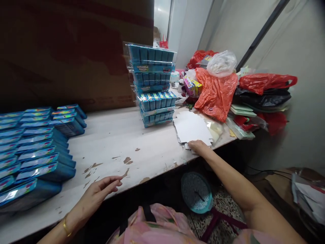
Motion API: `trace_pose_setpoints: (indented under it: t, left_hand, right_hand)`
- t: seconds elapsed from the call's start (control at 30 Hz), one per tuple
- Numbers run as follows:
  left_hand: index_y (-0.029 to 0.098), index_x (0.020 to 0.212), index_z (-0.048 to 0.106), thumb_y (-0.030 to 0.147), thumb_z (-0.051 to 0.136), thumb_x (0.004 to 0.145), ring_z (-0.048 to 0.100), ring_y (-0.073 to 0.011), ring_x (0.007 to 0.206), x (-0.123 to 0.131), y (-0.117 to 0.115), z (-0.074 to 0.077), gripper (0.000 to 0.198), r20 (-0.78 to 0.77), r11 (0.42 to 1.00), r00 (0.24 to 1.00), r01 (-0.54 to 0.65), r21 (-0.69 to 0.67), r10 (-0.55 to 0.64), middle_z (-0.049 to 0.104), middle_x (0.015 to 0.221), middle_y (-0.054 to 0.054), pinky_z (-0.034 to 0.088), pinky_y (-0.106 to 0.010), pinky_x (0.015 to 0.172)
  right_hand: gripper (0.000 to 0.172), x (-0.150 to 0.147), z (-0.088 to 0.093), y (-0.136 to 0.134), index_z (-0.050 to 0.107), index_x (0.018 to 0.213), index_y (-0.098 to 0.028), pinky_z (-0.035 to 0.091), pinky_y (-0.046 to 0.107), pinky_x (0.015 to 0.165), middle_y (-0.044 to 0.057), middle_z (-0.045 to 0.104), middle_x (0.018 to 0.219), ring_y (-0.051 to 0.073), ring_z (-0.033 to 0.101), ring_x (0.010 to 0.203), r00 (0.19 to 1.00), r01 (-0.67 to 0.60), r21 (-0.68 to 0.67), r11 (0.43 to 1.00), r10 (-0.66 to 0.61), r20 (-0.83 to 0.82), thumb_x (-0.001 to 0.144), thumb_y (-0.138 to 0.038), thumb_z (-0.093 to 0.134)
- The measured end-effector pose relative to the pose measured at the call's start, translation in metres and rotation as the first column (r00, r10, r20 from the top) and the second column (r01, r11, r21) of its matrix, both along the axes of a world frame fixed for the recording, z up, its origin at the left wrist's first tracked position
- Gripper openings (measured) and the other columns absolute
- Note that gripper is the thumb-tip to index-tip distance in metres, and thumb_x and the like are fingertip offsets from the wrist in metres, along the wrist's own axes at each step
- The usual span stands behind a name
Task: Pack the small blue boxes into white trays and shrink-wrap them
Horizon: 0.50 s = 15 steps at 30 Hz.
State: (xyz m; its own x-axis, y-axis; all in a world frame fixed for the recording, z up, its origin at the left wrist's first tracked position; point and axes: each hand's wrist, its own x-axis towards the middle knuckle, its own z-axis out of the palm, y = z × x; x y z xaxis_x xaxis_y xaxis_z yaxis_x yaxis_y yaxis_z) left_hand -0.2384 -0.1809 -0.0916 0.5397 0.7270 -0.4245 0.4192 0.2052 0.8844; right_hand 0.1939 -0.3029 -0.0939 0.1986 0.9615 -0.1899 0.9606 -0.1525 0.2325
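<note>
My right hand [199,148] reaches to the near edge of a stack of flat white cardboard sheets [191,127], its fingers closed on the edge of a sheet. The thumb of that hand is mostly hidden. Over the table's front edge hangs my left hand [101,191], loosely curved with thumb and fingers apart, and nothing in it. Left of it stand rows of blue boxes [45,167] with shiny tops. Behind the sheets rises a tower of clear-wrapped blue packs [152,86], several high, printed "Caramelo Macizo".
A large brown carton [76,57] backs the white, worn table [109,135]. Red plastic bags [217,91], a clear bag [222,63] and small colourful boxes [193,86] crowd the right end. Below the edge is a teal-rimmed bin [210,203] with white bits inside.
</note>
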Motion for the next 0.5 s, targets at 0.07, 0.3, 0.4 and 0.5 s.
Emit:
trace_pose_setpoints:
  t: [0.07, 0.3, 0.4, 0.5]
  left_hand:
    - [0.024, 0.093, 0.067, 0.047, 0.067, 0.06, 0.059, -0.0263, 0.09, -0.021, -0.01, -0.01, 0.04, -0.01, 1.0, 1.0, -0.007, -0.003, 0.007, 0.067, 0.094, -0.006, 0.043, -0.038, 0.087]
    - [0.024, 0.098, 0.064, 0.046, 0.063, 0.066, 0.057, -0.0262, 0.096, -0.049, -0.034, -0.031, 0.038, 0.025, 1.0, 0.999, 0.022, 0.019, -0.022, 0.066, 0.097, -0.005, 0.042, -0.038, 0.089]
    - [0.023, 0.1, 0.063, 0.046, 0.057, 0.071, 0.057, -0.0237, 0.094, -0.032, -0.042, -0.027, 0.038, 0.058, 0.995, 0.994, 0.093, 0.046, -0.096, 0.065, 0.097, -0.005, 0.043, -0.035, 0.087]
    - [0.02, 0.101, 0.061, 0.046, 0.053, 0.075, 0.058, -0.0208, 0.089, -0.007, -0.049, -0.024, 0.038, 0.107, 0.985, 0.98, 0.164, 0.053, -0.169, 0.065, 0.096, -0.005, 0.044, -0.032, 0.083]
  right_hand:
    - [0.027, -0.009, 0.005, -0.009, 0.057, 0.093, -0.012, 0.036, 0.027, 0.067, 0.013, 0.061, 0.089, 0.02, 0.057, 0.082, 0.997, 0.008, 0.095, 0.995, -0.015, 0.074, 0.085, -0.007, 0.031]
    - [0.027, -0.042, 0.028, -0.026, 0.055, 0.088, -0.014, 0.03, 0.028, 0.067, 0.009, 0.057, 0.08, 0.019, 0.049, 0.077, 0.97, -0.098, 0.483, 0.87, -0.025, 0.241, 0.089, -0.014, 0.028]
    - [0.025, -0.064, 0.024, -0.033, 0.055, 0.082, -0.016, 0.029, 0.026, 0.066, 0.006, 0.055, 0.073, 0.016, 0.047, 0.072, 0.979, -0.126, 0.554, 0.823, 0.014, 0.203, 0.09, -0.02, 0.032]
    - [0.023, -0.086, 0.002, -0.035, 0.055, 0.079, -0.017, 0.029, 0.026, 0.064, 0.004, 0.055, 0.069, 0.015, 0.047, 0.069, 0.988, -0.108, 0.595, 0.797, 0.02, 0.153, 0.09, -0.022, 0.036]
